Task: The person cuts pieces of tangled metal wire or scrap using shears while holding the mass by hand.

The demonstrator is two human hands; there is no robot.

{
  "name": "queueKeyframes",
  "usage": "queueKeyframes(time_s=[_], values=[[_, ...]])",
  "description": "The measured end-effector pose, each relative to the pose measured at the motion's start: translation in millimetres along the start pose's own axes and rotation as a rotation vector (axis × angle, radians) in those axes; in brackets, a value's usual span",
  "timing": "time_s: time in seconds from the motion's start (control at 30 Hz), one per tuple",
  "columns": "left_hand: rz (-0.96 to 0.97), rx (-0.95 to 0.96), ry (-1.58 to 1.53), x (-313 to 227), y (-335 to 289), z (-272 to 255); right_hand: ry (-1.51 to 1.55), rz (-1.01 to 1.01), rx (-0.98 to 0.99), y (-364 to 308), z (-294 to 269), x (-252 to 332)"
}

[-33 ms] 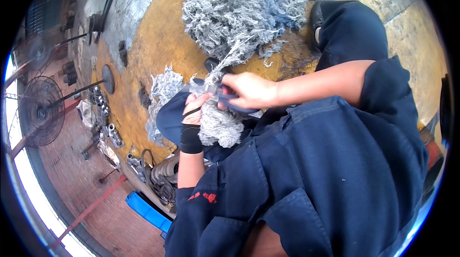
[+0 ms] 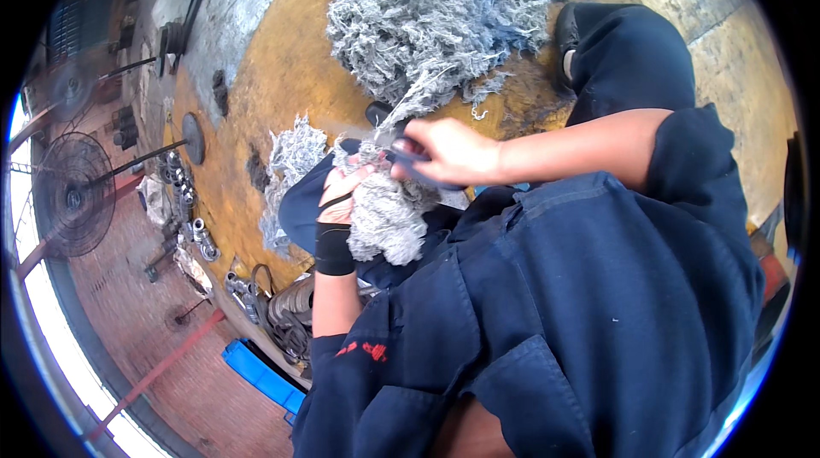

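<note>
My left hand (image 2: 340, 189), with a black wrap at the wrist, is closed round a bunch of grey shredded yarn (image 2: 389, 223) over my lap. Close beside it, my right hand (image 2: 457, 152) grips dark-handled scissors (image 2: 410, 151). Their metal end is blurred against the yarn, so I cannot tell whether the blades are apart. A twisted strand stretches from the bunch up to a large heap of grey yarn (image 2: 436, 18) on the floor. A smaller clump of yarn (image 2: 295, 151) lies left of my knee.
The yellowish floor (image 2: 265, 57) is worn and stained. A standing fan (image 2: 75, 193) is at the left, its round base (image 2: 193, 139) near the clump. Metal fittings (image 2: 203, 240), a coiled hose (image 2: 290, 313) and a blue bin (image 2: 263, 377) lie at lower left. My bent leg (image 2: 632, 57) borders the heap.
The scissors' metal end, which lay across above my left hand, now points more upward along the strand. My left hand and the bunch have shifted slightly left.
</note>
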State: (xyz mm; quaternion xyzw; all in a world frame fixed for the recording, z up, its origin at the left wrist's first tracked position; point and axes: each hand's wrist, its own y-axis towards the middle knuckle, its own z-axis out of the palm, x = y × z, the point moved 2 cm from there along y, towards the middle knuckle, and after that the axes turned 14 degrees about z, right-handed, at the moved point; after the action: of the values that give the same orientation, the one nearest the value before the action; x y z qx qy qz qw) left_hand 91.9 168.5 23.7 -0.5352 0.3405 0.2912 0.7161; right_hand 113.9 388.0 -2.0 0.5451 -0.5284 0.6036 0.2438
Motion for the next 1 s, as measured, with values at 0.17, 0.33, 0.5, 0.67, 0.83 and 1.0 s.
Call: queueKeyframes(time_s=[0.17, 0.33, 0.5, 0.67, 0.83, 1.0], values=[[-0.007, -0.017, 0.164, -38.5, -20.4, -22.0, 0.377, 0.613, 0.431, 6.7, -25.9, -18.4], [-0.025, -0.095, 0.184, -42.9, -26.7, -2.8, 0.361, 0.735, 0.858, -2.1, 2.2, -25.9], [0.019, -0.119, 0.192, -42.6, -27.6, -1.9, 0.382, 0.785, 0.932, -1.0, 9.3, -37.1], [0.007, -0.121, 0.172, -45.6, -31.8, 9.1, 0.545, 0.718, 0.927, 3.4, 14.3, -28.5], [0.016, -0.072, 0.353, -39.8, -29.1, -4.4, 0.589, 0.724, 0.905, 13.9, 3.6, -22.0], [0.124, 0.006, 0.619, -28.1, -26.2, -18.1, 0.572, 0.698, 0.942, 16.3, -5.8, -11.7]])
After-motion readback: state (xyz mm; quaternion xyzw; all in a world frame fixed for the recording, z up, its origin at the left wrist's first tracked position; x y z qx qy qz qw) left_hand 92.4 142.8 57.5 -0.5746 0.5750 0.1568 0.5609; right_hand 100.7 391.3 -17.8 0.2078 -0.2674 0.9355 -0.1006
